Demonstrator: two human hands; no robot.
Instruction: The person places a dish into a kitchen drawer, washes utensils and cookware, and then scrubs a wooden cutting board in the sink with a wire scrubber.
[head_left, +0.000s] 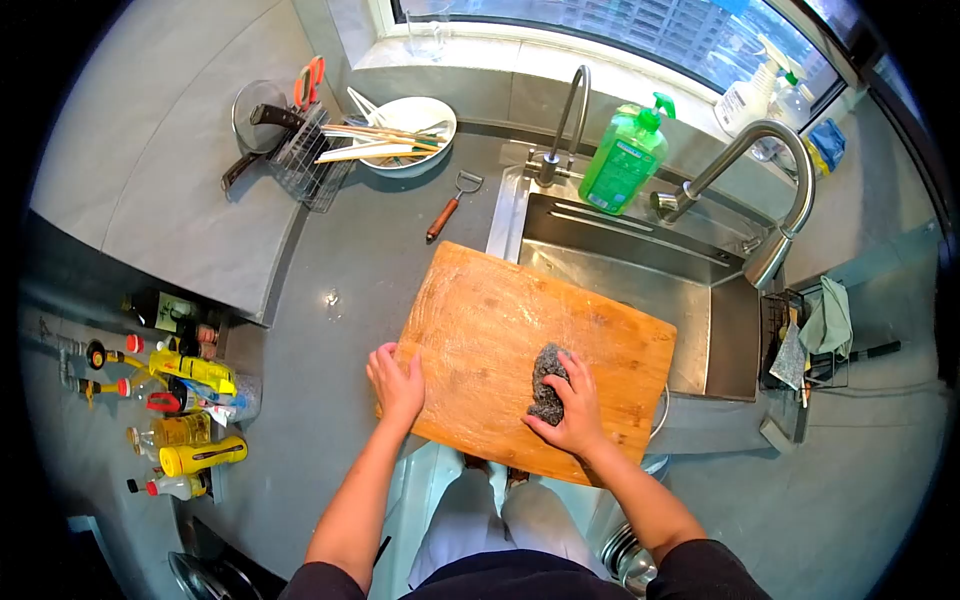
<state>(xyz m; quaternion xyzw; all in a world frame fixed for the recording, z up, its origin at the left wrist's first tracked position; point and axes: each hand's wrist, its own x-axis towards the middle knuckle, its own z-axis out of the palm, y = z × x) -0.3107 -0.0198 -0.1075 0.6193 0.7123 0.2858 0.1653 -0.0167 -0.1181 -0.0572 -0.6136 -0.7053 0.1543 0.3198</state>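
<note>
A wet wooden cutting board [480, 330] lies tilted across the counter edge and the near left part of the sink [560, 262]. My left hand [397, 384] grips the board's left edge, thumb on top and the other fingers partly hidden. In my right hand [572, 405] is a dark grey steel wool scrubber [546, 385], pressed on the board's right half. Wet streaks shine on the wood.
A peeler [455, 205] lies behind the board. Beyond it stand a white bowl [415, 110] with chopsticks and a wire rack [308, 160] with knives. A green soap bottle [622, 160] and a curved faucet [790, 200] rise behind the sink. Several bottles [205, 455] stand at left.
</note>
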